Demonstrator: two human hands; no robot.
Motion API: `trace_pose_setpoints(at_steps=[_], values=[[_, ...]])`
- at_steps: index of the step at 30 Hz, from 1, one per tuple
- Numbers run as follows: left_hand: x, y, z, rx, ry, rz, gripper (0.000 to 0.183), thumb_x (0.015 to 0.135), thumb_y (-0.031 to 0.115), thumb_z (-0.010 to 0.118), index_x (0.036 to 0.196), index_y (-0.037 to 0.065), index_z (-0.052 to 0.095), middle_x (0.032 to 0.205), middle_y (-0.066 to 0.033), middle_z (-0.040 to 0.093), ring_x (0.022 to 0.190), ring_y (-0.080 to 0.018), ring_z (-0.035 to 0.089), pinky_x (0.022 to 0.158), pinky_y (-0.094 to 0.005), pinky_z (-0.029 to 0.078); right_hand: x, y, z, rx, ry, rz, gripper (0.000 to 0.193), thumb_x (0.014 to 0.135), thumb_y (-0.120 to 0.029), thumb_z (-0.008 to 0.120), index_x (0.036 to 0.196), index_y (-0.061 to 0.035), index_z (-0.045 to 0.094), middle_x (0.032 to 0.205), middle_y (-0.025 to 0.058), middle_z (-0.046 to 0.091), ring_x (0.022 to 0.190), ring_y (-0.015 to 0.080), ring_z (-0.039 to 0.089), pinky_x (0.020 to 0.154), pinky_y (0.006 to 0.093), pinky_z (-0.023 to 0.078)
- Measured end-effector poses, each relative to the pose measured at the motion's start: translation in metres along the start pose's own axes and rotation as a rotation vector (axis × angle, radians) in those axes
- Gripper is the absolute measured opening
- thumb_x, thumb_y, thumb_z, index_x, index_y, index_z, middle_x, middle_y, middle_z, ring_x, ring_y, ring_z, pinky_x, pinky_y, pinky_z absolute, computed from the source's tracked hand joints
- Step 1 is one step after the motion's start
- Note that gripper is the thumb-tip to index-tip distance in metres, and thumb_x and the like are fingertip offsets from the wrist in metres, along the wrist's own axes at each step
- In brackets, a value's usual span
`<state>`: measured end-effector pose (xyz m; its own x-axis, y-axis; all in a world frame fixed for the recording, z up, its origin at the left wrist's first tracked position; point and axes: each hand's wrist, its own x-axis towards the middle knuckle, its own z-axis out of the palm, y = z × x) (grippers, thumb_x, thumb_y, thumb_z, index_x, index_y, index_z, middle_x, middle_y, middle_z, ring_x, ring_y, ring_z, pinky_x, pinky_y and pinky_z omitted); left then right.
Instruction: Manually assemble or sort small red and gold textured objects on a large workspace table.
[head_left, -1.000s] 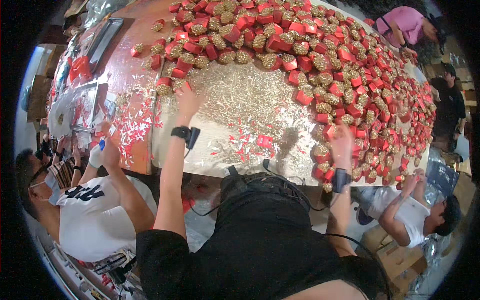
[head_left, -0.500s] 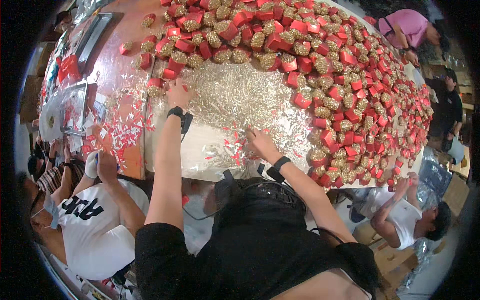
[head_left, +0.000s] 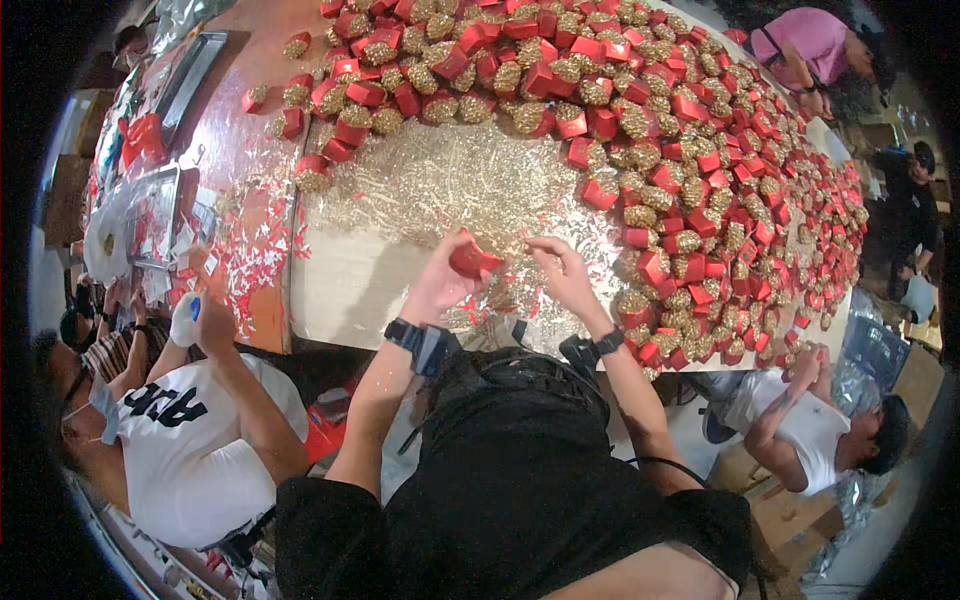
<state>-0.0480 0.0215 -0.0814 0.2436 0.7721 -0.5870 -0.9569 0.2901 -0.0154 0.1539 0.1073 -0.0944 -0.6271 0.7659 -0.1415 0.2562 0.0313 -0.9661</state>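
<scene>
My left hand (head_left: 447, 278) is closed round a small red faceted pot (head_left: 472, 261), held over the near part of the table in front of my body. Just right of it, my right hand (head_left: 567, 280) has its thumb and forefinger pinched together, pointing toward the pot. What that pinch holds, if anything, is too small to make out. Beneath both hands lies a spread of gold glitter bits (head_left: 440, 185), with red and white scraps close to the table's front edge. Red pots with gold, bumpy tops (head_left: 640, 155) crowd the table beyond and to the right.
A wooden table (head_left: 340, 290) meets a reddish tabletop (head_left: 262, 130) on the left, strewn with red and white slips (head_left: 255, 255). Trays (head_left: 155, 215) and a red bag (head_left: 143, 138) lie there. Co-workers (head_left: 205, 440) sit left and right (head_left: 800, 420); another in pink (head_left: 815, 45) is far right.
My left hand has come back from the far left pots toward my body and now holds a red pot. My right hand has lifted and moved slightly right, its fingers now pinched.
</scene>
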Motion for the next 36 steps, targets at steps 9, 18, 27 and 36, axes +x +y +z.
trace_pose_setpoints(at_steps=[9,18,27,36], values=[[-0.035,-0.054,0.058,1.073,-0.082,0.513,0.05,0.076,0.005,0.065,0.119,0.009,0.04,0.115,-0.009,0.045,0.1,-0.0158,0.051,0.075,-0.0288,0.051,-0.031,-0.073,-0.021,0.016,0.157,-0.157,0.014,0.078,-0.005,0.061,0.092,-0.0018,0.061,0.088,0.0062,0.058,0.08,0.0132,0.054,0.074,0.0249,0.043],[-0.042,-0.064,0.063,1.329,-0.169,0.741,0.054,0.072,0.006,0.068,0.121,0.005,0.044,0.115,-0.0062,0.049,0.106,-0.0155,0.048,0.088,-0.0299,0.041,-0.041,-0.071,-0.02,0.2,0.242,-0.291,0.013,0.077,0.008,0.057,0.088,0.001,0.062,0.092,0.0077,0.056,0.083,0.0153,0.056,0.074,0.0249,0.047],[-0.054,-0.067,0.064,1.3,-0.134,1.509,0.055,0.063,0.004,0.07,0.112,0.001,0.045,0.106,-0.0128,0.049,0.101,-0.0239,0.048,0.088,-0.0337,0.039,-0.043,-0.067,-0.029,0.144,0.207,-0.414,0.005,0.079,0.004,0.057,0.082,0.0012,0.059,0.089,0.0054,0.056,0.087,0.0138,0.054,0.074,0.025,0.045],[-0.053,-0.061,0.06,1.333,-0.336,0.9,0.05,0.066,0.008,0.069,0.112,0.005,0.05,0.109,-0.0071,0.051,0.102,-0.0163,0.049,0.089,-0.0299,0.038,-0.049,-0.077,-0.025,0.589,-0.334,0.073,0.041,0.088,-0.01,0.05,0.126,-0.0046,0.04,0.128,0.0053,0.041,0.113,0.016,0.044,0.09,0.0298,0.041]])
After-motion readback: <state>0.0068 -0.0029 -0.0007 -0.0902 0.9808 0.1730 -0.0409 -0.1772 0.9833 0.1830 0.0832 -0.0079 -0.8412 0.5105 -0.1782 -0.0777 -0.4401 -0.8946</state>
